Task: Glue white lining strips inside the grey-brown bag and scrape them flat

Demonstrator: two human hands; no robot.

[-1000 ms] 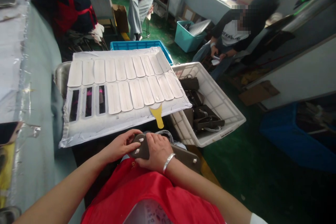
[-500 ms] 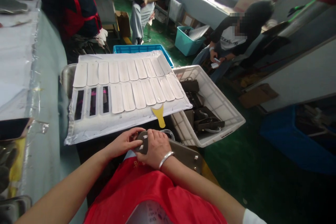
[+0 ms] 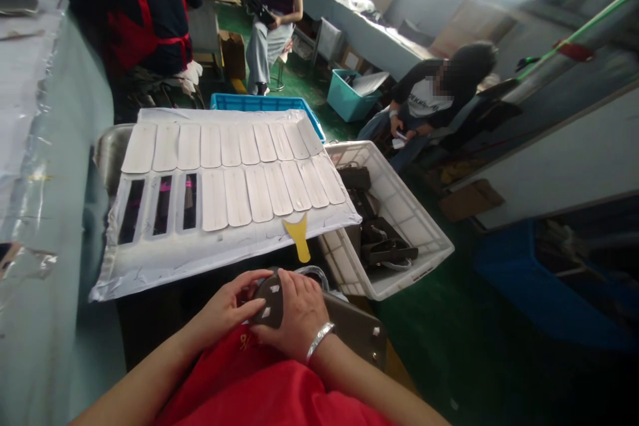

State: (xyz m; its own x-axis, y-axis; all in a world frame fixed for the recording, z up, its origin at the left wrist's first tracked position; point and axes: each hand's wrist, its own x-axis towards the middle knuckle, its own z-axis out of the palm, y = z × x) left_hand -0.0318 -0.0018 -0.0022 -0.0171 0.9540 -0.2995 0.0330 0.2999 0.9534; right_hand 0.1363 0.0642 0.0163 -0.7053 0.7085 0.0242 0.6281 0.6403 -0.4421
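Across my lap lies a dark brown-grey handbag (image 3: pixel 349 326), its long flat panel turned up. Small white-covered spots and a metal stud show on that panel. My left hand (image 3: pixel 232 303) is closed around the bag's near-left end, thumb on top and fingers curled over the edge. My right hand (image 3: pixel 299 313), wearing a silver bracelet, lies across the bag beside it, fingers wrapped over the far edge. A loop in clear wrapping (image 3: pixel 314 273) shows just beyond my right hand. The bag's underside is hidden.
Ahead stands a white-covered board (image 3: pixel 174 253) with rows of pale strips (image 3: pixel 214 200) and a yellow forked piece (image 3: pixel 299 243) at its edge. A white crate (image 3: pixel 419 259) holds several dark bags. Left is a long table (image 3: pixel 64 146); people sit beyond.
The view has tilted up and shifted slightly, so the board and crate sit lower. Both hands keep their hold on the handbag; my left thumb has slid slightly toward its end.
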